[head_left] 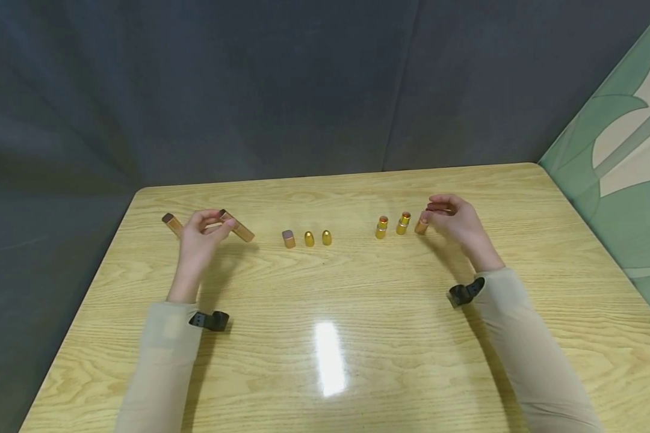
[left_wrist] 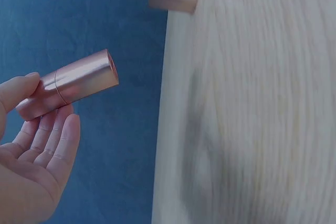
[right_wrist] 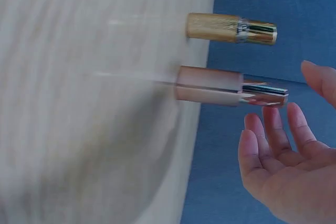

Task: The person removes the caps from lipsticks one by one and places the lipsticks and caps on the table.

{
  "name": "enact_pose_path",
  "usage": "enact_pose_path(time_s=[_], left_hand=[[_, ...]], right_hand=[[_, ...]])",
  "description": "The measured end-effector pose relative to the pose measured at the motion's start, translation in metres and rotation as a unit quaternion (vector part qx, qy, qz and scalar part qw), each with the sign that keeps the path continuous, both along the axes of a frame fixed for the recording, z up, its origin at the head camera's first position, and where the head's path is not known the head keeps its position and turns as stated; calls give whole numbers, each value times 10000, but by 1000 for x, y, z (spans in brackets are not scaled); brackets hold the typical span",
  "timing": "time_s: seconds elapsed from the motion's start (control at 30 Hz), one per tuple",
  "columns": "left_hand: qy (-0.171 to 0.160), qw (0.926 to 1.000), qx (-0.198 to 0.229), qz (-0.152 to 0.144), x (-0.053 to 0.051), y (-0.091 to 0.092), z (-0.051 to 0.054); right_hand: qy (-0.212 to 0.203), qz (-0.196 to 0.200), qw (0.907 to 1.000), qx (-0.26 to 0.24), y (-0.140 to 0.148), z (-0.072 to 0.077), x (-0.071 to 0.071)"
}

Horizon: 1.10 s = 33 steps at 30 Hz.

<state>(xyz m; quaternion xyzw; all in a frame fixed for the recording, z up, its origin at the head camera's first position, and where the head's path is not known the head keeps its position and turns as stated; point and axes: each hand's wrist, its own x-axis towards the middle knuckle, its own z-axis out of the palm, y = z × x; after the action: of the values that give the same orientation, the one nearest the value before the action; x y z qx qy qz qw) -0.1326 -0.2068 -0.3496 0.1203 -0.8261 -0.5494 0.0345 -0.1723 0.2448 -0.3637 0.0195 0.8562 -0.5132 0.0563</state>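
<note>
My left hand pinches a closed copper-coloured lipstick between thumb and fingers, tilted and lifted off the table. Another copper lipstick stands just left of that hand. At the right, an uncapped copper lipstick stands upright on the table, its shiny inner tube bare. Around its top is my right hand; in the right wrist view the thumb is well apart and the fingers are loosely bent close to the tube. Whether a fingertip touches it I cannot tell.
Two uncapped gold lipsticks stand left of the right hand. Mid-table, a copper cap is lined up with two rounded gold caps. A dark curtain hangs behind the wooden table; a green leaf-patterned panel borders the right side.
</note>
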Motion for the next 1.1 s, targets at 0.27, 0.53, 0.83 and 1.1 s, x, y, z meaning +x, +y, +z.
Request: enact_pose_path(time_s=[0.27, 0.53, 0.83, 1.1], left_hand=[[-44, 9991, 210, -369, 2, 16, 4], [10, 9957, 530, -761, 1, 31, 1], [-97, 9910, 826, -1048, 0, 53, -4], [-175, 9881, 752, -1328, 1, 71, -7]], right_hand=[[604, -259, 9976, -227, -7, 11, 3], [1182, -318, 9892, -813, -27, 19, 7], [1015, 207, 9920, -723, -54, 20, 14], [737, 608, 9933, -645, -75, 19, 21]])
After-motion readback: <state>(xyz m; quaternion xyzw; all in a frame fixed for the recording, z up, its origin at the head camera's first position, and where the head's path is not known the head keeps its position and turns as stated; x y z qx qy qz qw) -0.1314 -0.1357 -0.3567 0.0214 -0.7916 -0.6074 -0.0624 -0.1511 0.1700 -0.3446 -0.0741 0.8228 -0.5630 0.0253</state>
